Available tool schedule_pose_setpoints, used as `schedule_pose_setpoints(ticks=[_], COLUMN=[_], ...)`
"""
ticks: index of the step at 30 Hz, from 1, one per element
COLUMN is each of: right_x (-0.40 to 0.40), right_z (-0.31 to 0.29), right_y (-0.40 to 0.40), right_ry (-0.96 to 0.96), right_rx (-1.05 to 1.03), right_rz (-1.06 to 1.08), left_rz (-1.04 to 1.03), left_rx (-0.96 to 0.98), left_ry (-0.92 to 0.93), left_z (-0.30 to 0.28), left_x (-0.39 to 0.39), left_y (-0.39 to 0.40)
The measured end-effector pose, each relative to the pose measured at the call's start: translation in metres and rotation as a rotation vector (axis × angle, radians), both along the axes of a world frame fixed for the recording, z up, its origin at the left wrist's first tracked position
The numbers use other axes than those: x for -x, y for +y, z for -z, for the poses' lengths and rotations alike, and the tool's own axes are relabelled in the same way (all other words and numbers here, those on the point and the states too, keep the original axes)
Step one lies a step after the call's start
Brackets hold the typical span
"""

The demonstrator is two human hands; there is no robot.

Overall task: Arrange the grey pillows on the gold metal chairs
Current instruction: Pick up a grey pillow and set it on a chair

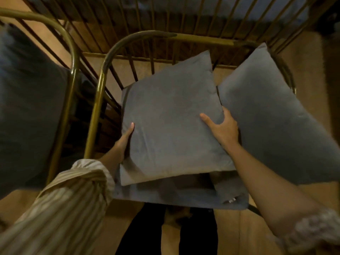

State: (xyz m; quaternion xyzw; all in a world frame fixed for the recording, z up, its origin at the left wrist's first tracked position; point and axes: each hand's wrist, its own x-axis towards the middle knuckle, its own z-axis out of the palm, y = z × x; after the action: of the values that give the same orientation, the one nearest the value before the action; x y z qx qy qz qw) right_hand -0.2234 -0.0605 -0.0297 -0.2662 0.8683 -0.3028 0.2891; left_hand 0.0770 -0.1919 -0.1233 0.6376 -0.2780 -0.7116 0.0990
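so both hands are on the middle grey pillow [171, 122], which sits inside the gold metal chair [103, 74], leaning back toward the chair's barred backrest with its lower edge over the seat cushion [184, 196]. left hand [123, 142] is clamped along the pillow's left edge, thumb on the front face, other fingers hidden behind, so i can't tell how far they wrap. right hand [222, 129] is spread flat-ish on the pillow's right edge, thumb on the face, fingers tucked into the gap next to the second grey pillow [272, 116]. that one leans on the chair's right side, touching the middle pillow.

the thing that matters: the pillow is square-ish and lies straight ahead between the two hands, both equally near, so any shift is probably a two-handed nudge toward the backrest.

another gold chair [71, 57] sits left of this chair with a dark cushion [27, 107] in it.
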Motion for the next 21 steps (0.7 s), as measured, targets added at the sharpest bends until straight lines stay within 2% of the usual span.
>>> schedule_pose_setpoints(ticks=[5, 12, 18, 21], right_x=[-0.018, -0.033, -0.038, -0.056], right_z=[-0.042, -0.112, -0.160, -0.180], right_y=[0.030, 0.075, 0.076, 0.074], right_ry=[-0.003, 0.123, 0.066, 0.041], right_rx=[0.145, 0.343, 0.500, 0.564], right_rz=[0.119, 0.232, 0.218, 0.163], left_rz=[0.030, 0.141, 0.160, 0.124], left_rx=[0.070, 0.208, 0.408, 0.491], left_ry=[-0.058, 0.039, 0.053, 0.001], left_z=[-0.056, -0.164, -0.249, -0.286], left_x=[-0.016, -0.002, 0.001, -0.012], left_y=[-0.003, -0.015, -0.033, -0.034])
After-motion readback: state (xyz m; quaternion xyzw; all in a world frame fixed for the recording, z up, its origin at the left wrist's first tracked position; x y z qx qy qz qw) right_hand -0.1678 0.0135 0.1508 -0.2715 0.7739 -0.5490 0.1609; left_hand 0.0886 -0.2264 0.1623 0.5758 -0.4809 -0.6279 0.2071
